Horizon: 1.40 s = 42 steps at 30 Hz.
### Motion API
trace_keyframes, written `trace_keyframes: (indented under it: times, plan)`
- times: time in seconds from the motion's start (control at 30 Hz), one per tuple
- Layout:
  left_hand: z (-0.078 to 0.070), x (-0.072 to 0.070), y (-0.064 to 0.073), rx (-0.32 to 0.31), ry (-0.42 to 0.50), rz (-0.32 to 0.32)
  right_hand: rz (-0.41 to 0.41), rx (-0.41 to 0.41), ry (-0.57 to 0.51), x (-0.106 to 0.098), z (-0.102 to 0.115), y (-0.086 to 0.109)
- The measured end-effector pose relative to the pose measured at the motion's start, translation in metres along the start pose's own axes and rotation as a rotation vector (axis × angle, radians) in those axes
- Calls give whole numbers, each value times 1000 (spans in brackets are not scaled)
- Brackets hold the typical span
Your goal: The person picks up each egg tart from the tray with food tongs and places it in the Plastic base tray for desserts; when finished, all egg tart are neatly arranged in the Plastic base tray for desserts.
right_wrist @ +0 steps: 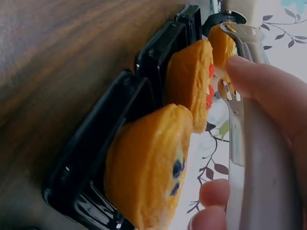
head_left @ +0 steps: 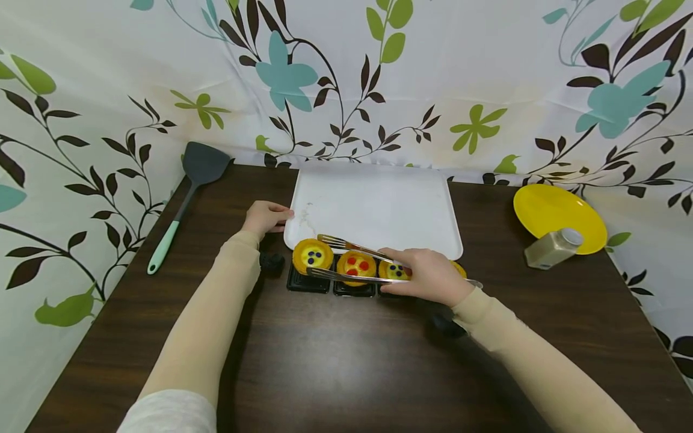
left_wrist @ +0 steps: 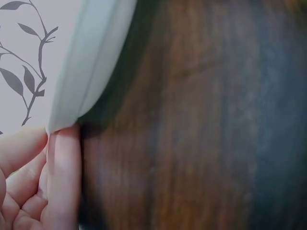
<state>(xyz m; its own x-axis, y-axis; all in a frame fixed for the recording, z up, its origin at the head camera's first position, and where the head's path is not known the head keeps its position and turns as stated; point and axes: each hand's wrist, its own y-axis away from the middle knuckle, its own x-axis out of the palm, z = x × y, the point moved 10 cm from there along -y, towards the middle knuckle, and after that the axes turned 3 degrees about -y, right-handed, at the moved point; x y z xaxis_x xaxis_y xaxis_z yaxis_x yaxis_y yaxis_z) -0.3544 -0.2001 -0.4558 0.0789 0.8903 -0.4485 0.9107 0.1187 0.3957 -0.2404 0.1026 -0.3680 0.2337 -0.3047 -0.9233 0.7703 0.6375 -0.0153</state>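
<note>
My left hand pinches the left edge of a white tray, thumb on top and a finger beneath, in the left wrist view. My right hand holds metal tongs with fork-like tips pointing left. Their tips reach either side of the leftmost tart, which has blue dots on a pale filling. Beside it, a red-dotted tart and another blue-dotted tart sit in black plastic holders. Behind my right hand, a further tart is mostly hidden.
A grey spatula with a mint handle lies at the left table edge. At the right are a yellow plate and a clear jar with a pale lid. A leaf-patterned curtain hangs behind the dark wooden table.
</note>
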Motion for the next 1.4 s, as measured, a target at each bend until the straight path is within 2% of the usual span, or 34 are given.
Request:
trace_keyframes:
  times: [0.5,0.7,1.03,1.4]
  plan:
    - [-2,1,5,3,23,11,-14,-65,12,9,11,3]
    - [0,0,3,-2,30,13,-17,-67,55,9,13,2]
    - [8,1,-10,-24,22,17,-15,-49,91,11,14,0]
    - [3,1,-4,-9,26,7,-20,-47,84,12,13,-1]
